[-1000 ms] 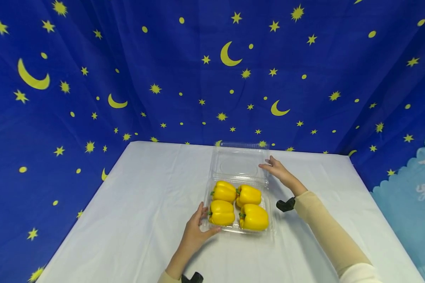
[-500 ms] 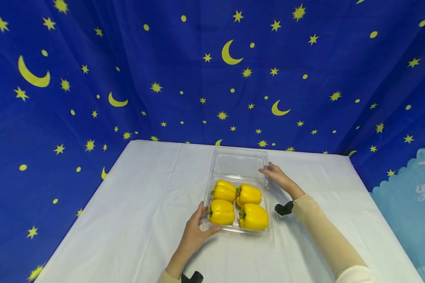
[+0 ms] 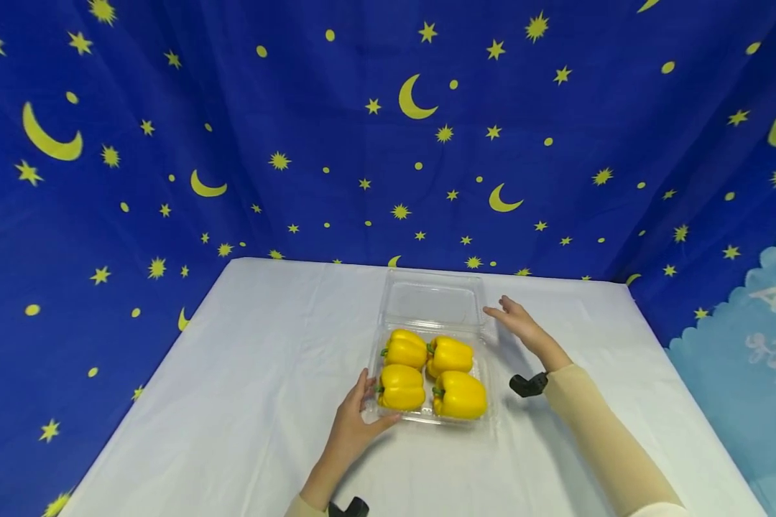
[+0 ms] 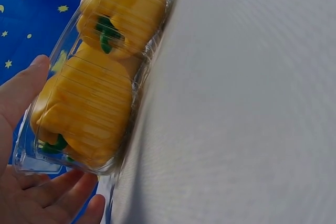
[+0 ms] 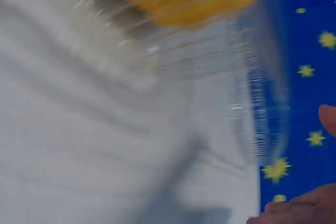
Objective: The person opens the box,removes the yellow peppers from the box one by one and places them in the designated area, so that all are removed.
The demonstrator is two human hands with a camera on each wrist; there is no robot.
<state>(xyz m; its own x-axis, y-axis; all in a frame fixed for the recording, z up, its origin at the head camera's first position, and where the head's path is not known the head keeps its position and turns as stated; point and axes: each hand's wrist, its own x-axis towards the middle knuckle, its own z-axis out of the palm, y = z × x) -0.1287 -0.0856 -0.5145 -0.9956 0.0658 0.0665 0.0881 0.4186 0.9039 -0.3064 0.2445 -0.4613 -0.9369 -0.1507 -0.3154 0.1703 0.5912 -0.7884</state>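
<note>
Several yellow bell peppers (image 3: 460, 396) with green stems lie side by side in the base of a hinged clear plastic container (image 3: 420, 417). Its lid (image 3: 434, 301) is folded back flat toward the table's far edge. My left hand (image 3: 353, 422) holds the base's near left corner, thumb at the front rim and fingers along the left side; the left wrist view shows the container's ribbed wall (image 4: 113, 106) beside this hand. My right hand (image 3: 520, 324) is just right of the lid, fingers extended, holding nothing. The right wrist view is blurred, with part of that hand (image 5: 302, 208) at its lower right.
A white cloth (image 3: 284, 373) covers the table. Behind it hangs a blue curtain (image 3: 336, 122) with yellow moons and stars. A light blue panel (image 3: 744, 359) with pale lettering hangs at the right. Black devices (image 3: 528, 385) are on both wrists.
The lid has gone down flatter onto the table. My right hand has come off the lid's right edge and moved slightly right. The left hand stays at the base's corner.
</note>
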